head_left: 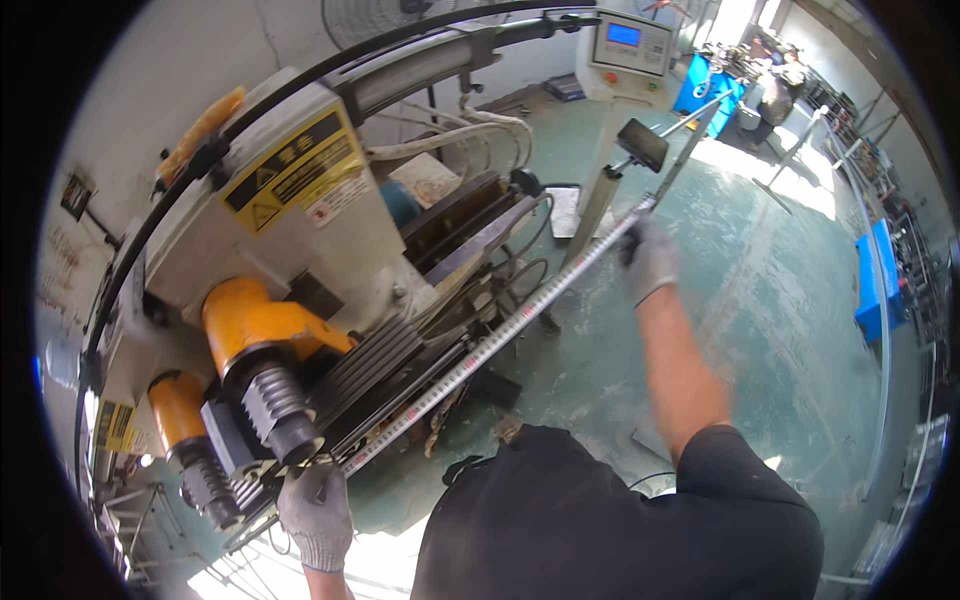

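The right hand [650, 262] grasps the measuring tape [500, 337]. The left hand [316, 508] is near its lower end; its grip I cannot tell.

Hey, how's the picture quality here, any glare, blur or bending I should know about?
Head view: sunlight washes out the floor at upper right and again near the lower edge; head view: the gloved right grip looks smeared, probably by motion, while markings on the measuring strip look crisper; head view: edges bow toward the black rim, fisheye-style.
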A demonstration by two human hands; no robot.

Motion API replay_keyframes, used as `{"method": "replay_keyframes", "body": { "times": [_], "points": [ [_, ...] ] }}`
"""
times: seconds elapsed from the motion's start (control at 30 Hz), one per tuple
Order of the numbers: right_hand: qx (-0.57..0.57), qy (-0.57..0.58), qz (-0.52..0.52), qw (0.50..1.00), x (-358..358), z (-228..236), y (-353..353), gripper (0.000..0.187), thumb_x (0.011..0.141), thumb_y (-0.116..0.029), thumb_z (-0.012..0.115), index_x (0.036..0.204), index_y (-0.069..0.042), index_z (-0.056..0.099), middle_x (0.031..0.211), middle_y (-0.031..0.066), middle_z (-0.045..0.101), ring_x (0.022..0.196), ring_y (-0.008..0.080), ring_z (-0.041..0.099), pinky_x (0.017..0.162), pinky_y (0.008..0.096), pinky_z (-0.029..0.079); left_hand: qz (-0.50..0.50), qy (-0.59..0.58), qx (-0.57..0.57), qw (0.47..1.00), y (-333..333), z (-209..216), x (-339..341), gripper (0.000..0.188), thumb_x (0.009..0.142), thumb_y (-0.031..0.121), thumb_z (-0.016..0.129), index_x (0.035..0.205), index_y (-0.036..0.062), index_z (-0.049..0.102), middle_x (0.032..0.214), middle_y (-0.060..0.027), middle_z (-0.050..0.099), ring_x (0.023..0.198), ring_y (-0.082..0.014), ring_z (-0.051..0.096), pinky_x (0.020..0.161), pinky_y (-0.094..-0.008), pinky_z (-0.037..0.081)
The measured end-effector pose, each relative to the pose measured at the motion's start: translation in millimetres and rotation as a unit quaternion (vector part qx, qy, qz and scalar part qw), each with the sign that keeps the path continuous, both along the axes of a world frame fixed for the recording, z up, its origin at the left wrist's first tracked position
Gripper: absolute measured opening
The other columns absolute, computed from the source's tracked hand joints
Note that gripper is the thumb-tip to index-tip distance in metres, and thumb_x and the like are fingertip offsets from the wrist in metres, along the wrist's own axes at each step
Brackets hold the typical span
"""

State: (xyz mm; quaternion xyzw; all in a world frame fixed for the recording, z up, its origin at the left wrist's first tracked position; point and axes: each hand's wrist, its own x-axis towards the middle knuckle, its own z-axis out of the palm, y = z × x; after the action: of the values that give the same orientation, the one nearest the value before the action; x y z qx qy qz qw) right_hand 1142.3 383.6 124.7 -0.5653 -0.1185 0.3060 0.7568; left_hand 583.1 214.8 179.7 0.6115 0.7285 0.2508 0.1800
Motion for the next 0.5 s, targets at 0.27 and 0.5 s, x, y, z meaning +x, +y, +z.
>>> {"method": "replay_keyframes", "body": {
  "times": [0.27,0.5],
  "points": [
    [-0.04,0.12,0.292,0.948,-186.1,-25.4,-54.5,0.041,0.119,-0.045,0.073,0.114,-0.004,0.075,0.087,0.0052,0.076,0.061,0.0125,0.067,0.054,0.0308,0.053,-0.058,0.063,0.118,0.989,18.0,-14.2,49.1,0.014,0.101,0.008,0.076,0.093,-0.0003,0.083,0.079,-0.0179,0.073,0.069,-0.0361,0.072,0.068,-0.0453,0.054],
    [-0.09,0.107,0.298,0.944,-169.9,-20.2,-42.0,0.026,0.116,-0.03,0.075,0.104,-0.006,0.074,0.078,0.0035,0.072,0.057,0.0117,0.064,0.052,0.0305,0.048,-0.056,0.035,0.081,0.995,17.4,-22.6,49.6,0.007,0.101,0.009,0.08,0.101,0.002,0.082,0.093,-0.0188,0.077,0.084,-0.0393,0.075,0.079,-0.0491,0.057]
  ]
}}
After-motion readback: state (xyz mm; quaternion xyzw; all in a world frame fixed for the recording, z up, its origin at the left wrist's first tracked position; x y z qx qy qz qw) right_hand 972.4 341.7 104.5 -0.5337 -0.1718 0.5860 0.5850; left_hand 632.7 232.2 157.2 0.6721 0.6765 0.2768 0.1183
